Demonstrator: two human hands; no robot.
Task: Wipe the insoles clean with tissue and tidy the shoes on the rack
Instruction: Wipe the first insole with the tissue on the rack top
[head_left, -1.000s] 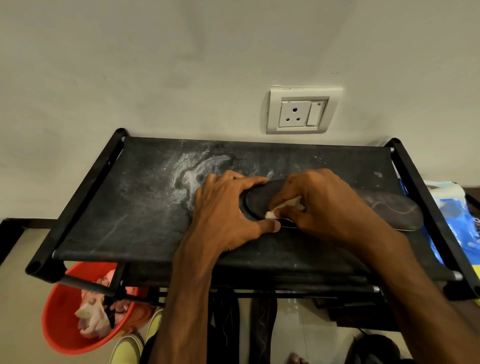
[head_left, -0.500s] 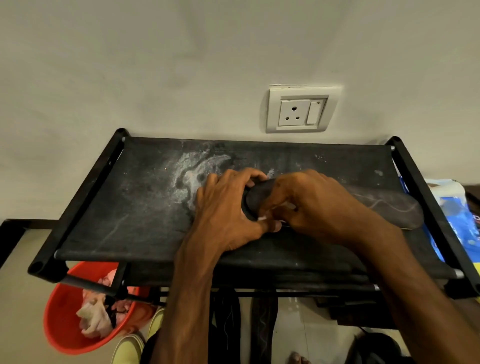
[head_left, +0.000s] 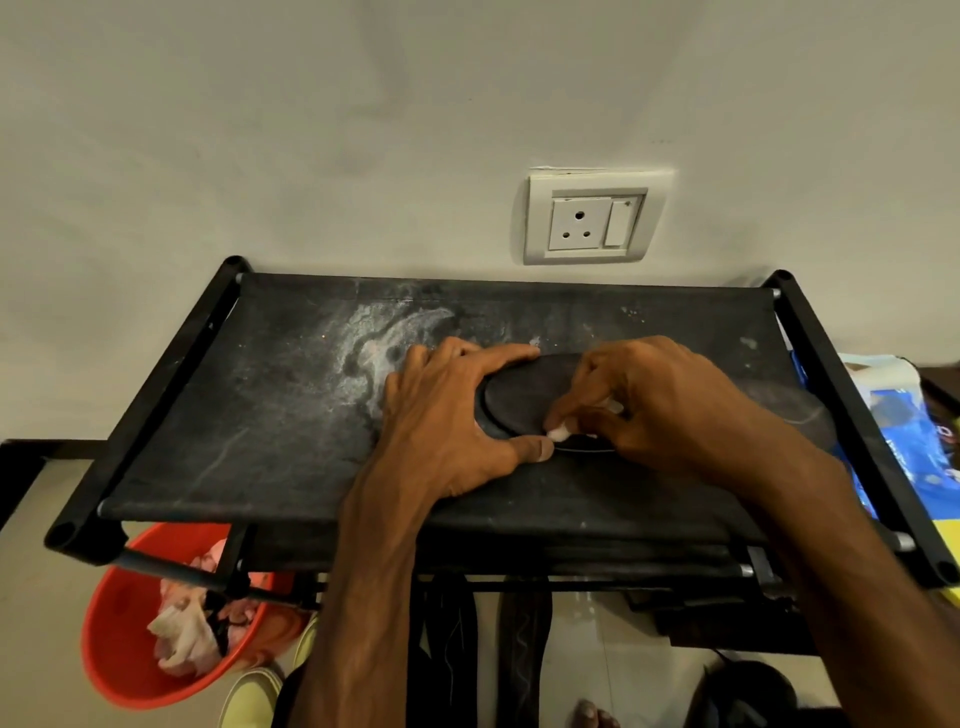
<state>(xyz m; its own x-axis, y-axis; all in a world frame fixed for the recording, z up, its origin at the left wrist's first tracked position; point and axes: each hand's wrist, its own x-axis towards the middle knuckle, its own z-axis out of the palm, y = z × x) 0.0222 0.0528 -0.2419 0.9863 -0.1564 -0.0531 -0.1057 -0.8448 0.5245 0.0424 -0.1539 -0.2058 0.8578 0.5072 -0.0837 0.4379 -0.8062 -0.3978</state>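
Both hands are on the insole, which lies flat on top of the rack. The left hand holds its rounded end between thumb and forefinger. The right hand, fingers curled, pinches a small tissue against its near edge.

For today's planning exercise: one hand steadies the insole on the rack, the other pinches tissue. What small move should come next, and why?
Probably sweep the tissue rightward along the insole: the right hand pinches it near the insole's left end, the left hand holds that end, and the rest lies to the right.
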